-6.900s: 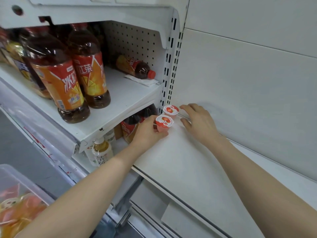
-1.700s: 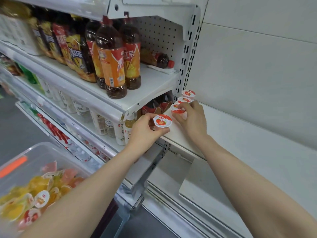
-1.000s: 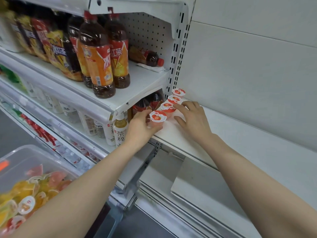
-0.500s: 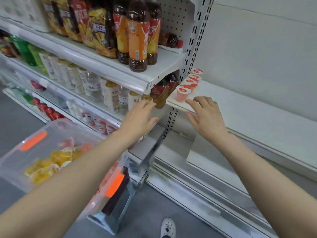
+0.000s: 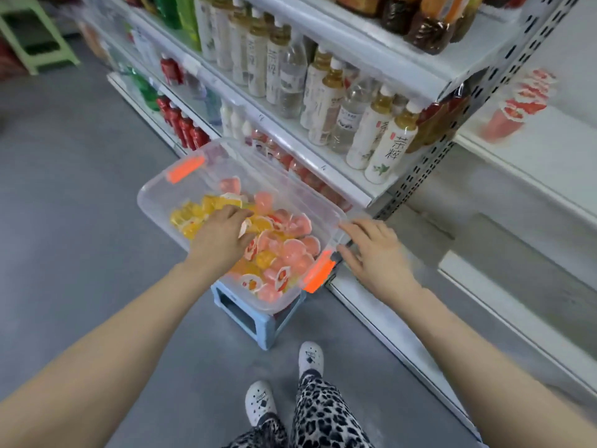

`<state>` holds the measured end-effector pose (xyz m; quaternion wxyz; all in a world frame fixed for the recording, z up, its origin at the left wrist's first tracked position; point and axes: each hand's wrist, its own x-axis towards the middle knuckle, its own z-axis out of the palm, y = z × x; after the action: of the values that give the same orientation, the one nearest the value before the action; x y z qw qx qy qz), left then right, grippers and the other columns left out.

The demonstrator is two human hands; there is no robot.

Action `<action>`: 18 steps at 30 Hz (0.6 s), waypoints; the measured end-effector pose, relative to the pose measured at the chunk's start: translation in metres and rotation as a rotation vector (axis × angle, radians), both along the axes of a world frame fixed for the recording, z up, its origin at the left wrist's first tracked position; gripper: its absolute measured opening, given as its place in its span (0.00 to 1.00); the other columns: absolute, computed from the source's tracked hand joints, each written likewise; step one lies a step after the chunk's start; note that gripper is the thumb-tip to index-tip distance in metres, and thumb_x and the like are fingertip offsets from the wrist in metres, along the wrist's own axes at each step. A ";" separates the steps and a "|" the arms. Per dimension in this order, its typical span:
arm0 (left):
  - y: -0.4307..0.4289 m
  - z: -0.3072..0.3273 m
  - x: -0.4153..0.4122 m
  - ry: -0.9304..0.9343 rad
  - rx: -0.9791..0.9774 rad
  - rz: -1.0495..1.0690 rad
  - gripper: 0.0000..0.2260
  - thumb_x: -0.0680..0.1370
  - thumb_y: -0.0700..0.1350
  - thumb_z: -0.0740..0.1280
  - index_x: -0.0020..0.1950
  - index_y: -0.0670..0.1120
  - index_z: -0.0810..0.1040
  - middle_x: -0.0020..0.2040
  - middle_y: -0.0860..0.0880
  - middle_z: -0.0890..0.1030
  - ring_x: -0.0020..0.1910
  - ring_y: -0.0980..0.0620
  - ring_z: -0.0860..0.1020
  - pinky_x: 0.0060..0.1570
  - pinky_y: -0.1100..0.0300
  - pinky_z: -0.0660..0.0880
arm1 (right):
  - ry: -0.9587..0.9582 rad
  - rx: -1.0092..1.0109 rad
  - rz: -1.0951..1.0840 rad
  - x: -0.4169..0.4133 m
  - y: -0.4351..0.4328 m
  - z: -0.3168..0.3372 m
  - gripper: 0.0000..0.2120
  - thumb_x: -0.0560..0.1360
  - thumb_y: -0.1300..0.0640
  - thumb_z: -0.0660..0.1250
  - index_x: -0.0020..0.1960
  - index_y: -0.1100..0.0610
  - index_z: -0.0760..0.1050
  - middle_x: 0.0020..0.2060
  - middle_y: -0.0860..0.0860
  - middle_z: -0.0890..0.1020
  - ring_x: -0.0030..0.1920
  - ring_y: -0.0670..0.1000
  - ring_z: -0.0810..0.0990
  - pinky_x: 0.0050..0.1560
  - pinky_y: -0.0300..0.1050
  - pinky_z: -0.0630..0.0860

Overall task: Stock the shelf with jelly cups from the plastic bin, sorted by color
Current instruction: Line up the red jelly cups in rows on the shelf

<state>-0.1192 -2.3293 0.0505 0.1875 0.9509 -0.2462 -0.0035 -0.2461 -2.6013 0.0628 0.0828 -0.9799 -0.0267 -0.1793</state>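
— Since both hands hovered at the shelf edge half a second back, what differs?

— The view tips down toward the grey floor. That white shelf now sits at the right of the frame. The row of red jelly cups on it is blurred at the upper right, well apart from both hands.

— And the bin?

— The clear plastic bin fills the middle of the frame instead of the lower left. It rests on a small blue stool, in front of the drink bottles on the lower racks.

— What is in it?

— Loose jelly cups, mixed. The yellow cups are heaped toward the left and the pink cups toward the right, a few with printed lids showing.

— The hands?

— The left hand has gone down into the bin. It lies palm down where yellow meets pink, with its fingers bent among the cups. Whether it pinches one, I cannot tell. The right hand has dropped beside the bin's near right corner, just by an orange latch. Its fingers are spread and hold nothing. Whether they touch the rim, I cannot tell.
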 end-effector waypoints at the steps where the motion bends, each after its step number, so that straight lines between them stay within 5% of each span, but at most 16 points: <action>1: 0.010 -0.010 0.001 0.019 0.015 0.026 0.19 0.75 0.49 0.71 0.64 0.43 0.77 0.57 0.42 0.78 0.55 0.39 0.77 0.55 0.46 0.74 | 0.035 0.013 0.032 0.008 0.011 -0.006 0.18 0.75 0.49 0.65 0.60 0.56 0.79 0.52 0.53 0.81 0.53 0.56 0.75 0.50 0.52 0.75; 6: 0.030 -0.037 0.004 0.058 0.061 0.083 0.17 0.74 0.44 0.72 0.62 0.43 0.79 0.54 0.42 0.80 0.52 0.38 0.78 0.52 0.47 0.75 | 0.346 -0.056 0.150 0.065 0.044 -0.031 0.24 0.70 0.57 0.71 0.65 0.56 0.76 0.56 0.55 0.81 0.53 0.62 0.80 0.53 0.55 0.76; 11: 0.032 -0.046 0.010 0.044 0.024 0.079 0.16 0.72 0.42 0.74 0.59 0.44 0.81 0.52 0.43 0.81 0.49 0.38 0.79 0.49 0.47 0.76 | 0.599 -0.289 0.139 0.133 0.056 -0.048 0.30 0.75 0.62 0.65 0.75 0.55 0.62 0.64 0.57 0.75 0.64 0.61 0.73 0.63 0.55 0.71; 18: 0.032 -0.048 0.012 0.004 0.059 0.075 0.14 0.71 0.42 0.75 0.56 0.44 0.82 0.50 0.43 0.82 0.48 0.39 0.80 0.48 0.49 0.76 | 0.581 -0.396 0.130 0.155 0.055 -0.074 0.28 0.75 0.61 0.66 0.74 0.55 0.64 0.57 0.56 0.80 0.63 0.60 0.70 0.60 0.53 0.69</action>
<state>-0.1069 -2.2974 0.0026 0.1600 0.9646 -0.2098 -0.0055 -0.0915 -2.5459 -0.0113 -0.0931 -0.9833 -0.0984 0.1213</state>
